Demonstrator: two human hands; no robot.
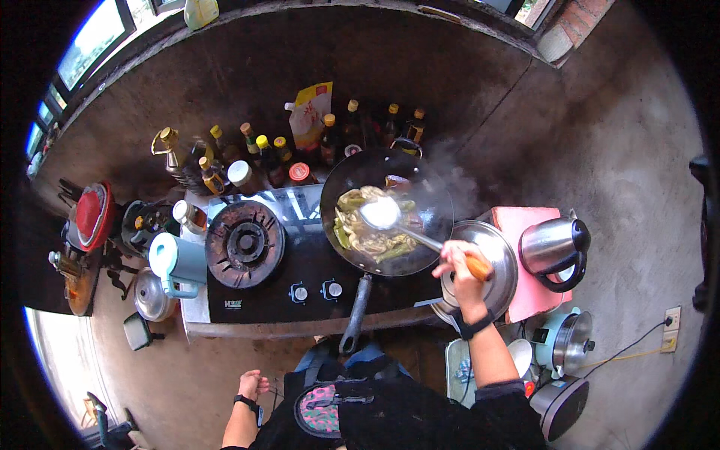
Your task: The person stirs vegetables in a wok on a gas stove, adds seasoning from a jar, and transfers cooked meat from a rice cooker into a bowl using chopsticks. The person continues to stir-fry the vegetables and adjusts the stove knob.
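Observation:
My right hand is closed around the wooden handle of a metal ladle. The rounded ladle head, bright with glare, is over cooked vegetable pieces in pale and green strips, perhaps eggplant. They lie in a dark wok, with steam drifting off its right side. The wok sits on the right side of a black glass gas stove, its long handle pointing towards me. My left hand hangs low beside my body, away from the stove, fingers loosely bent and holding nothing.
The left burner is bare. Seasoning bottles line the wall behind. A light-blue pitcher stands left of the stove. On the right are a metal lid, partly under my forearm, and an electric kettle on a pink surface.

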